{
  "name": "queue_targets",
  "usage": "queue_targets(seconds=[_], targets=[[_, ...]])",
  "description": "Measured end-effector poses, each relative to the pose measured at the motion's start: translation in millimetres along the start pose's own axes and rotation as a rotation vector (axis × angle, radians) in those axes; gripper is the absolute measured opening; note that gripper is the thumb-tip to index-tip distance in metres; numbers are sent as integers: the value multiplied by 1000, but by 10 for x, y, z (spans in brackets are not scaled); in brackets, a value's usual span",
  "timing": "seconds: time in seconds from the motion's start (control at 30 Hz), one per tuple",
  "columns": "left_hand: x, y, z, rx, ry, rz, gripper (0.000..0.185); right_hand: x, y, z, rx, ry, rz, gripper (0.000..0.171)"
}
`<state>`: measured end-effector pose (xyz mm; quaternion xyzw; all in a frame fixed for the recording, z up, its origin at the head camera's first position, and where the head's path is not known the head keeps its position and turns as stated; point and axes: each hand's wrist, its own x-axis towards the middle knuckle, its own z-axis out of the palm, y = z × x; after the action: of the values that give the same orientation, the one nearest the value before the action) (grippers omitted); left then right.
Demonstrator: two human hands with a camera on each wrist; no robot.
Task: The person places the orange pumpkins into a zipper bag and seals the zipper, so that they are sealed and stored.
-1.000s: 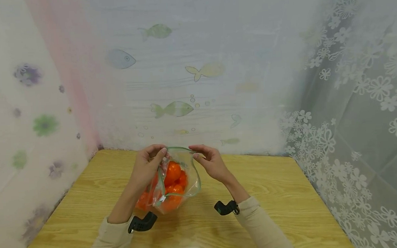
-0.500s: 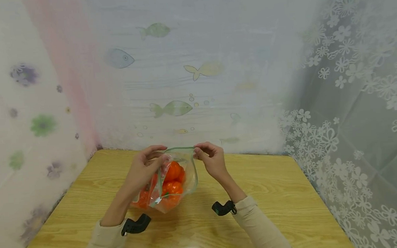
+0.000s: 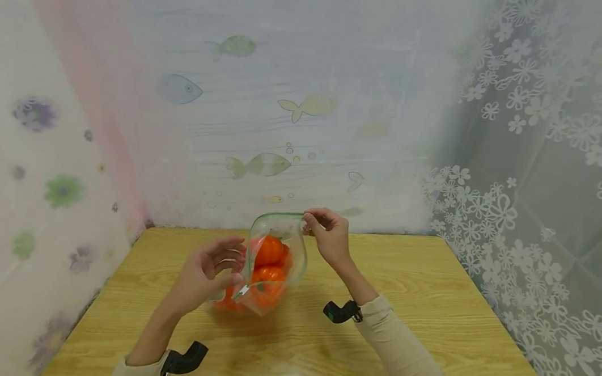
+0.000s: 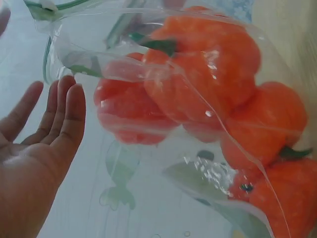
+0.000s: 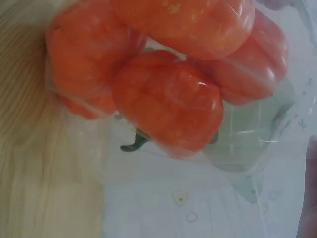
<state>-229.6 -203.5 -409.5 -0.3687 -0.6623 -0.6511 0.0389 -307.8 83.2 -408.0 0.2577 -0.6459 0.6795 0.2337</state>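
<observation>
Above the tabletop (image 3: pixel 414 295), right hand (image 3: pixel 329 237) pinches the zip bag (image 3: pixel 279 251) of orange peppers (image 3: pixel 267 251); left hand (image 3: pixel 208 272) spread beside, sealing seemingly next.

The left hand (image 4: pixel 34 148) lies flat and relaxed, palm showing, fingers (image 4: pixel 69 106) straight and just beside a clear zip bag (image 4: pixel 208 173). Orange-red peppers (image 4: pixel 208 64) with green stems fill the bag, and its green seal strip (image 4: pixel 47 59) curves above the fingertips.
</observation>
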Motion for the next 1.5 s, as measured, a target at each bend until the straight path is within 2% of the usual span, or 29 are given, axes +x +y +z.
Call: queue_targets(seconds=[0.1,0.2,0.3,0.47,0.6,0.67,0.77,0.87,1.03,1.13,1.3,1.5], targets=[[-90,41,50,-1,-50,-3,73,3,-50,-43,-14,16,-8,14],[-143,84,126,37,-43,-22,83,-2,-94,-81,-11,26,-25,13],[-168,106,212,87,43,5,72,-16,-139,-117,13,34,-42,14],[-188,113,307,105,273,122,31,-58,-200,-205,107,14,-60,17],[-218,150,370,84,341,168,23,-120,-261,-355,147,-58,-41,15],[-295,229,510,86,375,167,21,-205,-343,-483,164,-120,-5,14],[-276,212,480,76,410,165,19,-218,-374,-564,159,-181,52,15],[-250,201,445,111,465,150,17,-218,-405,-625,141,-202,73,15],[-218,217,389,224,564,83,16,-182,-446,-709,83,-167,34,11],[-194,243,366,264,596,52,15,-158,-481,-753,57,-159,15,9],[-145,291,344,271,640,13,16,-137,-572,-786,21,-159,-13,18],[-77,355,366,224,711,23,17,-131,-656,-817,-8,-115,-47,17]])
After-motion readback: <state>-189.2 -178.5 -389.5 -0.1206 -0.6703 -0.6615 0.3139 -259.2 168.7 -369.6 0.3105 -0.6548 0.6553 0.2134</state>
